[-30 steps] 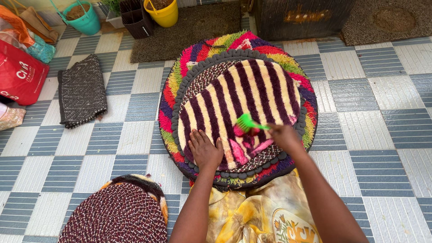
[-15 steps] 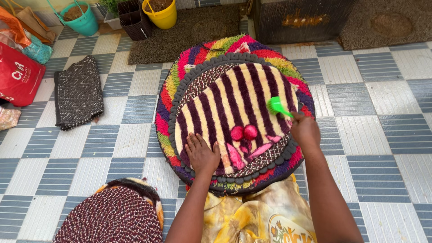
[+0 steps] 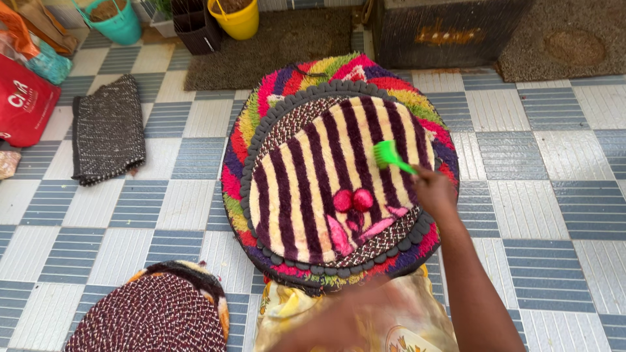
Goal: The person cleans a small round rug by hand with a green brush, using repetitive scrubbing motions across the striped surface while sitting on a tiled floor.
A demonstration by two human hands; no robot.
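Nearest the camera, the left hand [image 3: 339, 326] is a brown blur over the yellow patterned cloth [image 3: 404, 313] across the lap; whether it is open or closed cannot be told. Beside it at the lower left lies one maroon braided oval mat [image 3: 153, 313]. Further up, the right hand [image 3: 433, 192] is closed around the handle of one green brush [image 3: 388, 155], whose bristled head rests on the cream-and-purple striped mat [image 3: 326, 176]. That striped mat carries two pink round shapes near its lower middle and lies on top of a stack of three: under it one brown woven mat with a dark scalloped edge [image 3: 261, 140], and at the bottom one round shaggy rainbow rug [image 3: 313, 72]. All sit on the blue-and-white tiled floor [image 3: 541, 195]. To the left, well apart, lies one dark grey rectangular woven mat [image 3: 107, 130], and past it one red bag [image 3: 23, 107]. Farthest off stand three containers in a row, one teal bucket [image 3: 117, 23], one dark pot [image 3: 195, 26] and one yellow bucket [image 3: 238, 18], with one brown doormat [image 3: 280, 42] beside them
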